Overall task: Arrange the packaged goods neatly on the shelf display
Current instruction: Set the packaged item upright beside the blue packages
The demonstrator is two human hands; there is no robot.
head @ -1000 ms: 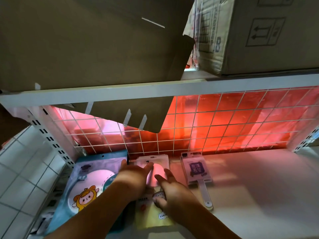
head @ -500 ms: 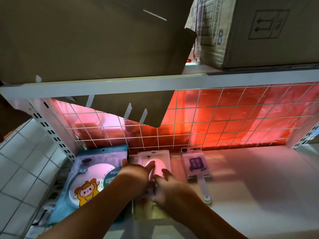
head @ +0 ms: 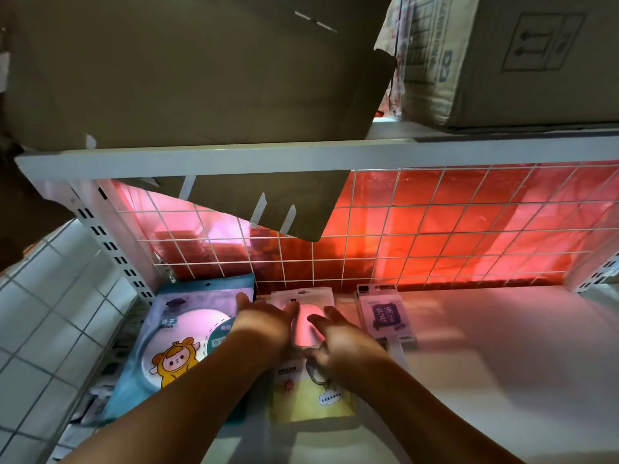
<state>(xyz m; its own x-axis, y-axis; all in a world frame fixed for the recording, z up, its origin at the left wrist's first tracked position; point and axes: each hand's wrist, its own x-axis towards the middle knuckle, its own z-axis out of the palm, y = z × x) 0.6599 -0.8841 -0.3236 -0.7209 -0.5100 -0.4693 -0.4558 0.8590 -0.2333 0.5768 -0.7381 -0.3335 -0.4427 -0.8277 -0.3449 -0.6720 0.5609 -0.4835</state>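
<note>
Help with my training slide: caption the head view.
Left hand and right hand rest on a pink pack on the white shelf, between a blue cartoon pack and a purple-labelled pack.

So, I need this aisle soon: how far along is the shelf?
Looks done: the blue packet and purple-labelled packet lie flat by the grid. In hand: left hand and right hand rest on the pink packet between them. Left: probably the yellow packet, in front of that row.

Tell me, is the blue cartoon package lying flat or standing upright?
Lying flat: the blue cartoon package lies face up on the white shelf, printed front toward the camera.
</note>
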